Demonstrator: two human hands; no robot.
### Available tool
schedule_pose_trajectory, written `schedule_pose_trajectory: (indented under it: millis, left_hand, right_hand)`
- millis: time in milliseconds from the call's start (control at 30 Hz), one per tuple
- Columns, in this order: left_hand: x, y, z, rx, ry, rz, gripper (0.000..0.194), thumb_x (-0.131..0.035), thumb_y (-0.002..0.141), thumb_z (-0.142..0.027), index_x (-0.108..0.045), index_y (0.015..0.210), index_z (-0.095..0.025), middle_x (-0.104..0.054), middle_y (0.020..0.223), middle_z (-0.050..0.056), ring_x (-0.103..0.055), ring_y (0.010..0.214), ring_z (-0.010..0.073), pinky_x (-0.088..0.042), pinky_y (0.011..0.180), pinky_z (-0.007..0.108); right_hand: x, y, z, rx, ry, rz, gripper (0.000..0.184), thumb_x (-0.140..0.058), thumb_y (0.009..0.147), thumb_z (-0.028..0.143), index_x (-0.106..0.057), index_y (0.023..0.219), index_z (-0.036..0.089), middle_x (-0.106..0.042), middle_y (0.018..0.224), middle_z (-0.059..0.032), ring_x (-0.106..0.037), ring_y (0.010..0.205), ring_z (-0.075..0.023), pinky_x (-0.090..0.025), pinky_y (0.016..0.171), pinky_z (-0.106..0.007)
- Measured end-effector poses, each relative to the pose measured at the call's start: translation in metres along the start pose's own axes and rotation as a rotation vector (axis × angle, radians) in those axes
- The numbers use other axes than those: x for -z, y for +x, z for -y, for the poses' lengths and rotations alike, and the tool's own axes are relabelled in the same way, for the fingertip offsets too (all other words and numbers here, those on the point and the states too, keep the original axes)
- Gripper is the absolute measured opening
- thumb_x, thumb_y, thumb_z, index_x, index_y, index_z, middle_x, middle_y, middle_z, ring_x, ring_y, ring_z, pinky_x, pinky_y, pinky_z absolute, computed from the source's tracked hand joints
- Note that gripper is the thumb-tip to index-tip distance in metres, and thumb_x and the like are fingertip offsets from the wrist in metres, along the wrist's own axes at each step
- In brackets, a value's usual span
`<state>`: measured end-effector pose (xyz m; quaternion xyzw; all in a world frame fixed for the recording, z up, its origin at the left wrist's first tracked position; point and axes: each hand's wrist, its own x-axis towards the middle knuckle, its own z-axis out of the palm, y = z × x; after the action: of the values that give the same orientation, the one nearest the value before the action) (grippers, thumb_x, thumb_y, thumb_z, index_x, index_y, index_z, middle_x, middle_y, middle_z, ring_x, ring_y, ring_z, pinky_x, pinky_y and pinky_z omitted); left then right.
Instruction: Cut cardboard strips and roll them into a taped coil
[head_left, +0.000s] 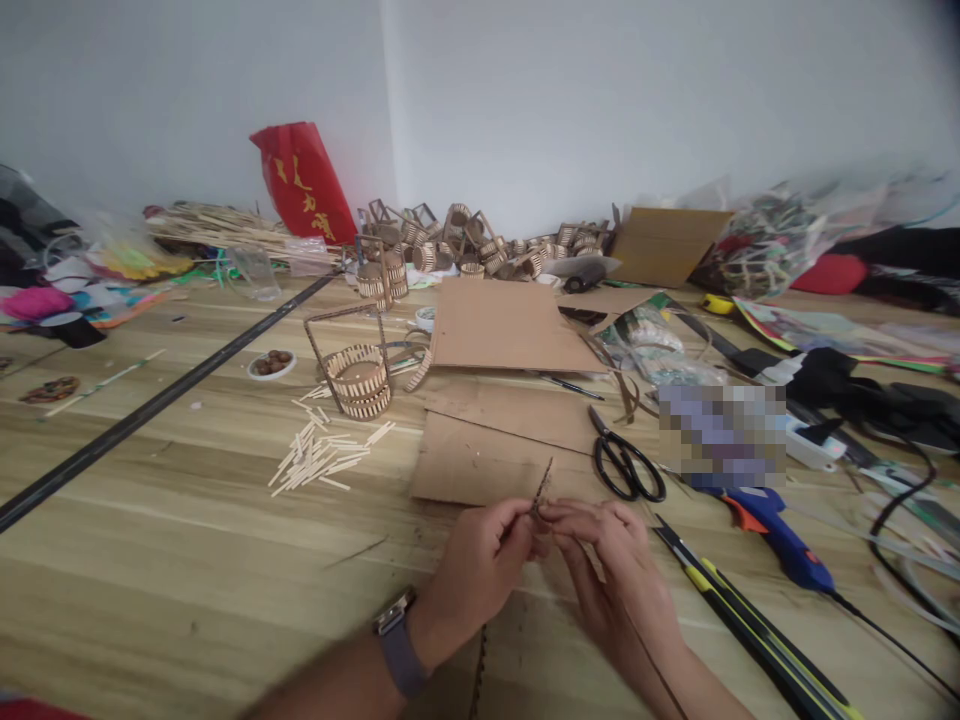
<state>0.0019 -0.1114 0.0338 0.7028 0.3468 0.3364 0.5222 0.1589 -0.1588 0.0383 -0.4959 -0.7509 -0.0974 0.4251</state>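
My left hand [480, 570] and my right hand [611, 570] meet low in the middle of the head view. Both pinch a thin brown corrugated cardboard strip [541, 487] that sticks up between the fingertips; its tail runs down past my left wrist. A watch sits on my left wrist. Just beyond my hands lie flat cardboard sheets [495, 440] and black scissors [624, 462]. A small basket of sticks with a cardboard handle [358, 375] stands to the left, beside a scatter of short wooden sticks [322, 455].
A blue glue gun [780, 535] and a yellow-black ruler [750, 625] lie at the right. Several finished baskets [465, 240] are piled against the wall by a red bag [304, 185]. A small dish [271, 364], cables and plastic bags crowd the sides.
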Motion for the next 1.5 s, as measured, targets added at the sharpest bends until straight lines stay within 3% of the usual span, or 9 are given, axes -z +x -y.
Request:
schedule_pose_trajectory:
  millis: [200,700,933,1100,1300,1500]
  left_hand:
    - [0.000,0.002,-0.001,-0.017,0.003,0.037,0.026,-0.045,0.095,-0.025,-0.069,0.104,-0.018,-0.073,0.084,0.003,-0.065,0.075,0.0158,-0.046,0.067,0.022]
    - [0.000,0.000,-0.002,0.024,0.047,-0.051,0.029,-0.043,0.093,-0.023,-0.071,0.088,-0.016,-0.071,0.072,0.004,-0.065,0.066,0.0160,-0.044,0.061,0.022]
    - [0.001,0.002,0.000,-0.005,0.022,0.012,0.025,-0.046,0.094,-0.025,-0.068,0.102,-0.017,-0.073,0.086,0.004,-0.066,0.077,0.0168,-0.046,0.068,0.023]
    - [0.001,0.001,0.005,-0.059,0.058,-0.006,0.029,-0.042,0.097,-0.028,-0.068,0.102,-0.016,-0.073,0.082,0.005,-0.066,0.074,0.0169,-0.046,0.068,0.024]
    - [0.002,0.003,0.005,-0.006,0.008,0.017,0.034,-0.042,0.097,-0.030,-0.071,0.106,-0.016,-0.072,0.077,0.004,-0.066,0.068,0.0162,-0.047,0.064,0.023]
    - [0.001,0.004,0.007,-0.035,0.025,0.017,0.034,-0.043,0.098,-0.033,-0.069,0.113,-0.018,-0.073,0.086,0.005,-0.065,0.075,0.0169,-0.047,0.069,0.024]
  right_hand:
    - [-0.003,0.002,0.001,0.002,0.020,-0.003,0.015,-0.050,0.092,0.013,-0.056,0.090,0.027,-0.075,0.091,0.0002,-0.071,0.083,-0.0165,-0.041,0.079,-0.034]
    - [-0.005,-0.004,-0.003,0.052,-0.043,0.006,0.013,-0.047,0.096,0.016,-0.055,0.096,0.026,-0.077,0.093,-0.0031,-0.072,0.086,-0.0181,-0.038,0.089,-0.038]
    - [-0.009,-0.007,-0.004,0.025,-0.011,-0.003,0.014,-0.047,0.096,0.015,-0.055,0.091,0.026,-0.076,0.092,-0.0016,-0.072,0.088,-0.0173,-0.039,0.089,-0.037]
    - [-0.011,-0.013,-0.008,0.020,0.011,0.046,0.015,-0.046,0.097,0.016,-0.056,0.097,0.026,-0.076,0.096,-0.0031,-0.071,0.093,-0.0188,-0.039,0.094,-0.040]
    - [-0.008,-0.008,-0.008,0.036,0.045,0.009,0.013,-0.045,0.098,0.018,-0.054,0.093,0.025,-0.076,0.089,-0.0027,-0.073,0.088,-0.0183,-0.043,0.091,-0.038]
    - [-0.007,-0.001,-0.005,0.056,0.035,-0.016,0.014,-0.045,0.098,0.019,-0.054,0.091,0.026,-0.076,0.087,-0.0006,-0.073,0.088,-0.0184,-0.045,0.088,-0.037]
